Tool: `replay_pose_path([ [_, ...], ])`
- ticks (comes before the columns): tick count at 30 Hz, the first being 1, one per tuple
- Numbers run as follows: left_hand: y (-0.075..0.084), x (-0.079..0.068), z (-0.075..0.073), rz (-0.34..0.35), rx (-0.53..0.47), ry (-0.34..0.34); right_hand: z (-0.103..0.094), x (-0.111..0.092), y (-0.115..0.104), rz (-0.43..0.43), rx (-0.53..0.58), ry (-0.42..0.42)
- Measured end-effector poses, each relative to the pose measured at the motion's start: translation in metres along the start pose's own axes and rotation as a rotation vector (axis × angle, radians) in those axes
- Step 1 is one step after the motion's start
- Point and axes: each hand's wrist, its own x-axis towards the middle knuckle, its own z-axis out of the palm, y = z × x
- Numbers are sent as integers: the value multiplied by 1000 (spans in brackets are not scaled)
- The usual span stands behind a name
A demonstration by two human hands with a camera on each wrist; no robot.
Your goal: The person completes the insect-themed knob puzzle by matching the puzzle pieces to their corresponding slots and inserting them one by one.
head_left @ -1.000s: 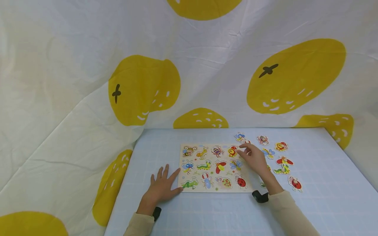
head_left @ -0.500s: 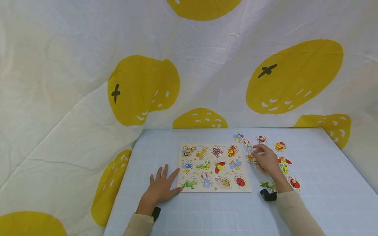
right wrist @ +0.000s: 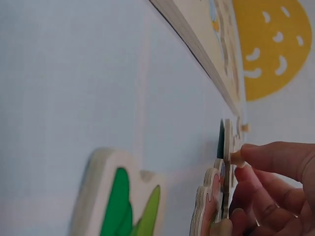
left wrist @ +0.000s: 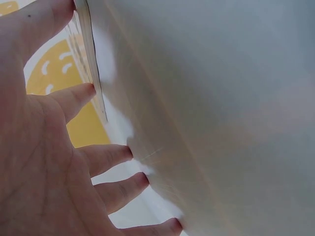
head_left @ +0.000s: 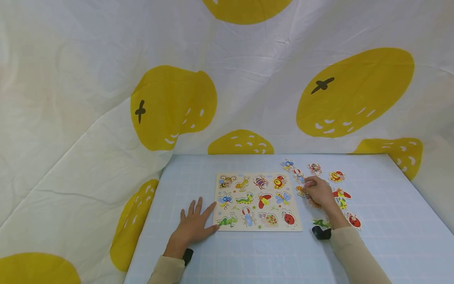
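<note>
A wooden puzzle board (head_left: 297, 224) with insect pictures lies on the table. My left hand (head_left: 191, 227) rests beside its left side, fingers spread, with the thumb and a finger at the board's edge in the left wrist view. To the right of the board, my right hand (head_left: 319, 194) pinches the small wooden knob (right wrist: 237, 158) of an orange striped insect puzzle piece (head_left: 300, 191). The hand covers part of this piece in the head view; in the right wrist view it stands thin and edge-on. A stag beetle piece (head_left: 298, 176) lies just beyond the fingertips.
Around the right hand lie several loose pieces: a mosquito (head_left: 287, 165), a spider (head_left: 314, 169), a green grasshopper (head_left: 320, 223) and a red ladybird (head_left: 354, 221). Others sit partly behind the hand. A white cloth (head_left: 248, 90) with yellow fruit hangs behind the table.
My right hand has moved right, from over the board's upper right corner to the loose pieces, and now pinches a knob there. The left hand has stayed in place.
</note>
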Motion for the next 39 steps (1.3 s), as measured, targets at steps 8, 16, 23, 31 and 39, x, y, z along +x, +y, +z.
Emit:
replay_pose_path([
  [8, 0, 0, 0, 4, -6, -6, 3, 3, 2, 0, 19, -23],
  [16, 0, 0, -1, 8, -10, 2, 3, 0, 0, -11, 7, -31],
  [23, 1, 0, -1, 10, -10, 3, 3, -1, 2, -8, 6, -18],
  [31, 0, -1, 0, 10, -5, -1, 2, -5, -3, -1, 25, -14],
  [39, 0, -1, 0, 9, -11, 2, 8, -7, -14, -82, 37, 9],
])
